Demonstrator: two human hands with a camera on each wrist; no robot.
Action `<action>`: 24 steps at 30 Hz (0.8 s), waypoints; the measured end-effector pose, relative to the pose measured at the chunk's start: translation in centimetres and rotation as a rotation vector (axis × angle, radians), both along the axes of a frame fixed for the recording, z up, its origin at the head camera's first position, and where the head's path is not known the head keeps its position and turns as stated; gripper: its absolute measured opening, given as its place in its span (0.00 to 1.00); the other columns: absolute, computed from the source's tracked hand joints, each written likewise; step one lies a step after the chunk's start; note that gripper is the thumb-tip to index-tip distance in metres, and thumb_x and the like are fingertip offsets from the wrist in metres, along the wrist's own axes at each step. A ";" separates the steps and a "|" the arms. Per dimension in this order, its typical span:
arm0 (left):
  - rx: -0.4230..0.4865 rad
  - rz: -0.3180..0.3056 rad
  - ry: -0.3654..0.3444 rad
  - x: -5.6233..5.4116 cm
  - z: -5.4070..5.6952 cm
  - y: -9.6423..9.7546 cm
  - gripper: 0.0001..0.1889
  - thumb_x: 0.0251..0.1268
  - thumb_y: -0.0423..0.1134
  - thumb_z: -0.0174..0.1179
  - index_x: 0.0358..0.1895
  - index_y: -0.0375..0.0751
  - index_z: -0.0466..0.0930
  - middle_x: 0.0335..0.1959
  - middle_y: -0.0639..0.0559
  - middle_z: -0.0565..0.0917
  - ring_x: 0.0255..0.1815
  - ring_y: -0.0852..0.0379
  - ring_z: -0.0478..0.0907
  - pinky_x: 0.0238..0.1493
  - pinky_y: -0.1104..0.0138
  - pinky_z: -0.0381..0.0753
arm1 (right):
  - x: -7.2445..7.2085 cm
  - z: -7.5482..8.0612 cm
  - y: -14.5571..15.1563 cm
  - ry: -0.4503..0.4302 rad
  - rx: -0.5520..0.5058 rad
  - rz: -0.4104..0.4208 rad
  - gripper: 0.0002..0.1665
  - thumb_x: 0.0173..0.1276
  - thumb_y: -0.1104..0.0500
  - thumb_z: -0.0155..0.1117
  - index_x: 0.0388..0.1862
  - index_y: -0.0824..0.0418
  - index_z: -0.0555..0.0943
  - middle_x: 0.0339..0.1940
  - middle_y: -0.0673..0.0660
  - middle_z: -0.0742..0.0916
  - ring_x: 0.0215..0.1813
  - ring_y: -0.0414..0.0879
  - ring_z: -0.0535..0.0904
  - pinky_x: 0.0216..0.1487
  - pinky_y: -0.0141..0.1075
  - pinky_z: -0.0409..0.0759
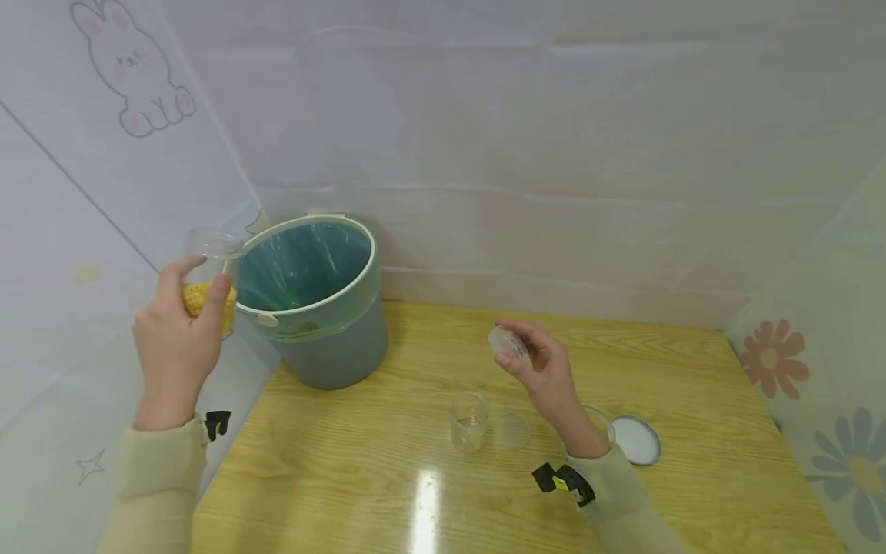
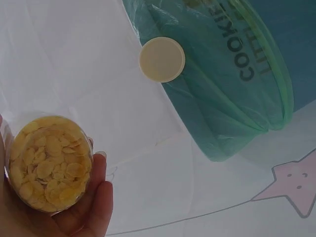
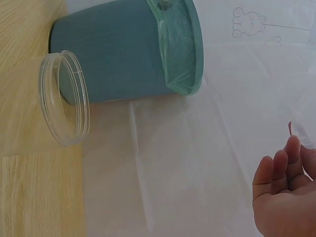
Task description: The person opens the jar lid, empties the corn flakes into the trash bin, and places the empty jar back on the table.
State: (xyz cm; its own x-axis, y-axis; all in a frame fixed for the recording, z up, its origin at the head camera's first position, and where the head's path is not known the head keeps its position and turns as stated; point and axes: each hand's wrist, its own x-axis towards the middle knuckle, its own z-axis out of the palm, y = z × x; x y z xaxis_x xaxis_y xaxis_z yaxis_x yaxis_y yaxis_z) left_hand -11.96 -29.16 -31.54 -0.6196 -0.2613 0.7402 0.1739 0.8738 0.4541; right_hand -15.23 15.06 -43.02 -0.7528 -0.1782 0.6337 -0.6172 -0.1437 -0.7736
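Note:
My left hand (image 1: 176, 331) grips a clear plastic cup (image 1: 216, 245) at the left of the bin, raised to its rim's height. Yellow flakes (image 1: 197, 298), like corn flakes, fill its lower part; the left wrist view shows the flakes (image 2: 52, 165) through the round base. Over the middle right of the table, my right hand (image 1: 547, 377) pinches a small round piece of clear plastic (image 1: 508, 343) with a ridged side. That piece is mostly cut off at the right edge of the right wrist view, where the curled fingers (image 3: 279, 175) show.
A blue-green bin (image 1: 335, 350) with a green liner stands at the back left of the wooden table (image 1: 332, 477). On the table are a clear cup (image 1: 469, 423), a flat clear disc (image 1: 514, 431), a silver-rimmed lid (image 1: 638, 440) and a clear jar (image 3: 64, 98) partly behind my right wrist.

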 end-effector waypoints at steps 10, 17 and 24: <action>-0.106 0.048 -0.215 -0.4 0.1 -0.2 0.34 0.71 0.62 0.59 0.71 0.45 0.70 0.13 0.47 0.66 0.15 0.44 0.61 0.19 0.55 0.58 | 0.1 -0.2 0.0 -0.021 0.024 -0.004 0.24 0.66 0.76 0.63 0.61 0.75 0.78 0.50 0.62 0.83 0.44 0.47 0.77 0.46 0.33 0.76; -0.093 -0.024 -0.296 -0.8 -0.2 -0.2 0.34 0.72 0.58 0.60 0.72 0.41 0.68 0.30 0.40 0.74 0.30 0.39 0.69 0.32 0.47 0.68 | 0.1 -0.3 0.0 -0.021 0.030 -0.006 0.24 0.65 0.77 0.63 0.61 0.76 0.77 0.50 0.64 0.83 0.43 0.46 0.76 0.46 0.32 0.76; -0.179 -0.046 -0.242 -1.1 -1.1 0.1 0.33 0.67 0.49 0.69 0.67 0.35 0.71 0.48 0.29 0.77 0.41 0.30 0.74 0.35 0.39 0.71 | 0.3 -0.4 0.0 -0.035 0.036 -0.006 0.23 0.65 0.77 0.63 0.60 0.76 0.78 0.48 0.64 0.82 0.43 0.46 0.76 0.46 0.32 0.76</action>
State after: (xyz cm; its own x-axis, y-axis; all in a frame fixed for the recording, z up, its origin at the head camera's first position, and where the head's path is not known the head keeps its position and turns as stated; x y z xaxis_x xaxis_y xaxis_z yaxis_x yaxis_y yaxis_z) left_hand -13.06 -29.07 -32.68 -0.7920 -0.1078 0.6010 0.1205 0.9373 0.3270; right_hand -14.96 15.05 -43.44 -0.7754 -0.1956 0.6004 -0.5906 -0.1118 -0.7992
